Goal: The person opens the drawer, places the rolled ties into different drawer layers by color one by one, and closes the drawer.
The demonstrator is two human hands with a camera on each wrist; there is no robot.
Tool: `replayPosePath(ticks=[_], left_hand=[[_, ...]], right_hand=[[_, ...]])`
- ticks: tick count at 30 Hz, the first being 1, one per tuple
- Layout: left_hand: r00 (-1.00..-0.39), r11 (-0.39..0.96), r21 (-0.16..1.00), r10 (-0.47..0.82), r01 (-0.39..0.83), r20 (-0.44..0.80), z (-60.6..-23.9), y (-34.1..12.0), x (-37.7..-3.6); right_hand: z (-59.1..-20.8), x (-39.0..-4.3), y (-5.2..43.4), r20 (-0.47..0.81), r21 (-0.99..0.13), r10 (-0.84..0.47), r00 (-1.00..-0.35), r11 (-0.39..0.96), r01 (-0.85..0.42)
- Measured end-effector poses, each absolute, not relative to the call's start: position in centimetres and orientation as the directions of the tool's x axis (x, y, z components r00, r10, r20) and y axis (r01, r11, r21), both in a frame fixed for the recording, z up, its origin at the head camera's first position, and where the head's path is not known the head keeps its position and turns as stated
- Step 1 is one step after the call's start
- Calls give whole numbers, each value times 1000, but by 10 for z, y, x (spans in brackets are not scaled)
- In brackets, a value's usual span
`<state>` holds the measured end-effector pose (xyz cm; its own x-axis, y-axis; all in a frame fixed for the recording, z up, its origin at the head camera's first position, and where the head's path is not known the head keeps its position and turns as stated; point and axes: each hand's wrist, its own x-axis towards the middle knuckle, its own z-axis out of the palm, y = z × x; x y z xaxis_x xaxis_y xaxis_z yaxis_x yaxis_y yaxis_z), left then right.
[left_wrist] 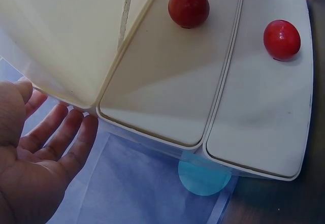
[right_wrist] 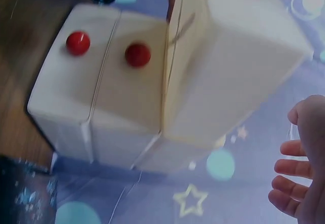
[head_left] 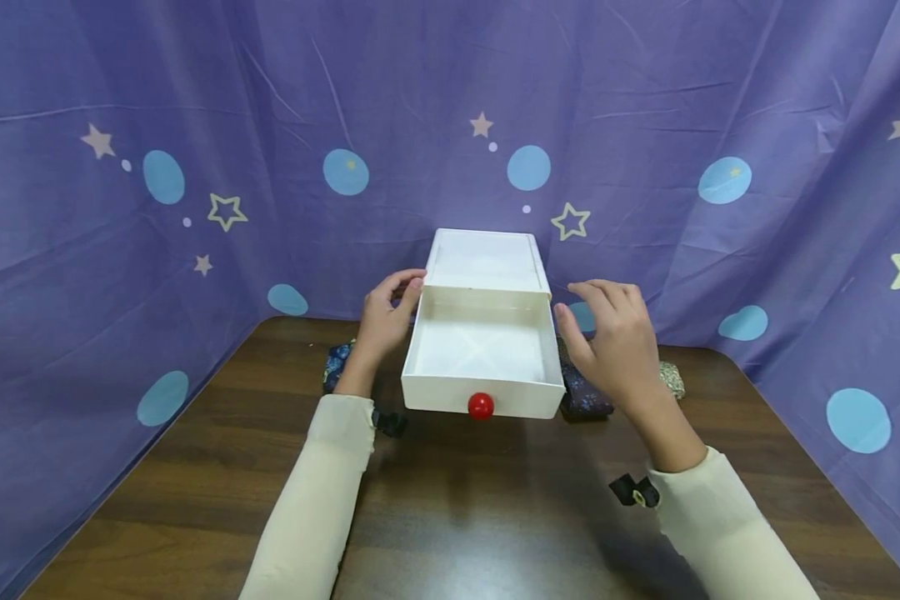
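Note:
A white drawer cabinet [head_left: 486, 260] stands at the far side of the table, its top drawer [head_left: 525, 400] pulled out toward me. Nothing lies inside that drawer, and a red knob [head_left: 481, 406] sits on its front. Below it, two closed drawers show red knobs, the middle knob [left_wrist: 189, 8] and the bottom knob [left_wrist: 282, 40], in the left wrist view. My left hand [head_left: 385, 318] touches the cabinet's left side with its fingertips. On the other side, my right hand [head_left: 613, 343] hovers beside the drawer, apart from it, fingers loosely bent and holding nothing.
Dark patterned cloth [head_left: 585, 398] lies right of the cabinet, with a pale speckled item [head_left: 672, 379] farther right. A blue patterned item [head_left: 335, 365] is partly hidden behind my left wrist. A purple curtain [head_left: 435, 92] hangs behind the brown wooden table [head_left: 450, 517].

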<state>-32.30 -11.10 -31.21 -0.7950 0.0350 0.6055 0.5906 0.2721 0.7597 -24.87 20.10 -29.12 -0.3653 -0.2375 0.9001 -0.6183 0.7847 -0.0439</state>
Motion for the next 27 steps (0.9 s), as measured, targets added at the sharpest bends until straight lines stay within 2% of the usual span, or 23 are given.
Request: replayPosePath(ticks=[5, 13, 18, 22, 27], left_hand=[[-791, 283, 753, 39, 594, 610, -310, -109, -318], [-786, 274, 752, 28, 600, 618, -333, -116, -350], [-784, 269, 750, 32, 604, 620, -335, -118, -353], [-787, 269, 753, 29, 600, 617, -335, -116, -353], [-784, 264, 752, 24, 603, 620, -334, -117, -353]], right_hand=[[-299, -259, 227, 859, -164, -159, -486, 816, -555], [-318, -274, 263, 723, -260, -126, -680, 861, -437], [-330, -286, 286, 572, -274, -152, -806, 891, -363], [-337, -292, 304, 389, -266, -180, -904, 917, -297], [-348, -302, 323, 200, -231, -185, -962, 945, -230]])
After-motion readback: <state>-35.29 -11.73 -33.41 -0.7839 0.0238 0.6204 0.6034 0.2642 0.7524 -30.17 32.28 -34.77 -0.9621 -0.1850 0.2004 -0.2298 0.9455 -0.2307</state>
